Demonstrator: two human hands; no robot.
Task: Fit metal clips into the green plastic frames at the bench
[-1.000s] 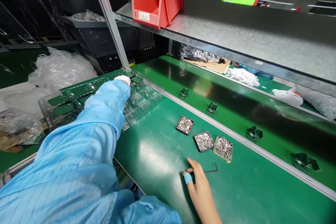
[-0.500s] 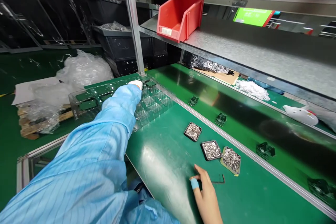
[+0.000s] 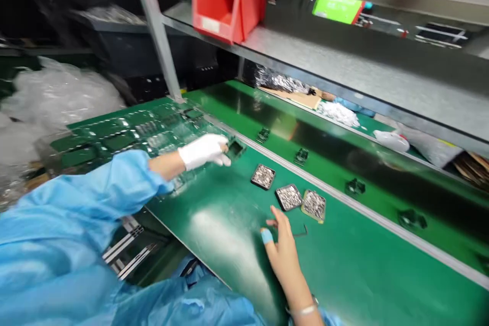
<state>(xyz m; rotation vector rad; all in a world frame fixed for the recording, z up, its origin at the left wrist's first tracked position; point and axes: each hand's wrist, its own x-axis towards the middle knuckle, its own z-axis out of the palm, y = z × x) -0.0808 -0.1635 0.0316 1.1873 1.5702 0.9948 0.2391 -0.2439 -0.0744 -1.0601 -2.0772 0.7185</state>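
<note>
My left hand (image 3: 204, 152), in a white glove, grips a small square dark-green part (image 3: 236, 148) with a black middle, blurred by motion. It hovers at the right edge of the clear plastic trays (image 3: 148, 137), whose pockets hold some similar parts. Bare but for blue tape on the thumb, my right hand (image 3: 281, 249) is over the green table with thumb and fingers apart. Beside its fingers lies an L-shaped hex key (image 3: 301, 232). Beyond it sit three small square dishes of metal bits: one to the left (image 3: 263, 177), one in the middle (image 3: 289, 197) and one to the right (image 3: 314, 206).
Along a metal rail runs a green conveyor belt with several small green assemblies (image 3: 301, 156). A red bin (image 3: 229, 2) stands on the metal shelf (image 3: 344, 66) above. Plastic bags (image 3: 64, 94) are heaped at the left. White pieces (image 3: 338, 113) are piled beyond the belt.
My left hand has come back from the far side of the trays, towards the right, with the square part now visible in it. My right hand stays near the hex key. The view has shifted.
</note>
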